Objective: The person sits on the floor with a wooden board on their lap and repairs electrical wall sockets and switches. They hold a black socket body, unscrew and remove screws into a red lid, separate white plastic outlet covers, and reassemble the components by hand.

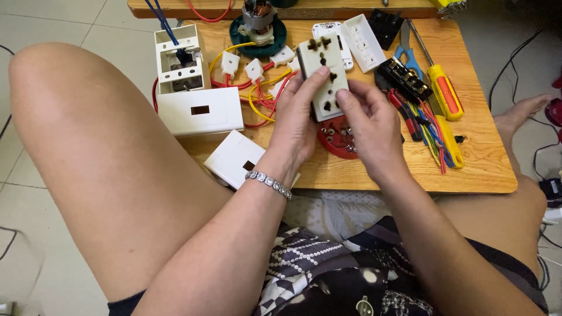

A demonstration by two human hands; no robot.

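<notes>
A white multi-socket outlet block [324, 70] with several dark pin holes is held upright above the wooden table [468, 164]. My left hand [298, 117] grips its left side, thumb and index finger on the face. My right hand [369, 126] holds its lower right edge, thumb pressing the front. A beaded bracelet [268, 182] is on my left wrist. Just below the block lies a red round dish [338, 140] with small metal screws.
On the table lie white switch plates [200, 111], an open white box [180, 58], small white connectors with red and yellow wires [257, 88], a black terminal strip [404, 79], coloured wires [430, 129], pliers and yellow-handled screwdrivers [445, 90]. My bare knee [76, 134] rises at left.
</notes>
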